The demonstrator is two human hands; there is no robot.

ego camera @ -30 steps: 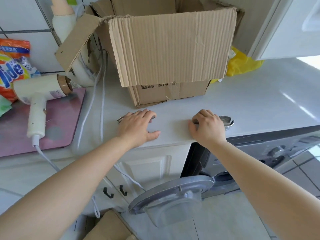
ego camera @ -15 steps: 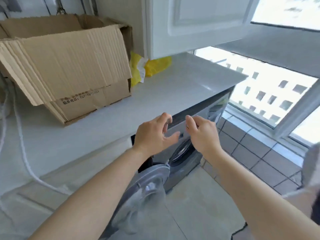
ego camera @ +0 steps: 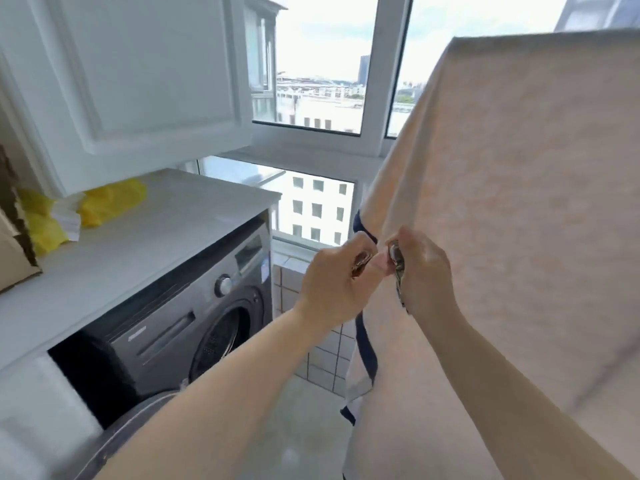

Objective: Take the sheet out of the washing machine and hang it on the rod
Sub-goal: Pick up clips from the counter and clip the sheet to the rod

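Grip: left hand (ego camera: 337, 284) and right hand (ego camera: 424, 271) each pinch what looks like a shiny metal clip (ego camera: 397, 263).
Sheet: hanging pale peach cotton sheet (ego camera: 519, 202), at three o'clock of them.

A single head-worn view looks forward and slightly down, close over the hands (ego camera: 384, 275).

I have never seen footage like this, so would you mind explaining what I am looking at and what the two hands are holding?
There is no robot here. A camera worn on a person's head looks down at their own bare hands. The left hand and the right hand each grip a metal clip at the edge of a pale sheet hanging in front of the window. Lower left is a washing machine, door open, under a white counter that carries yellow bags.
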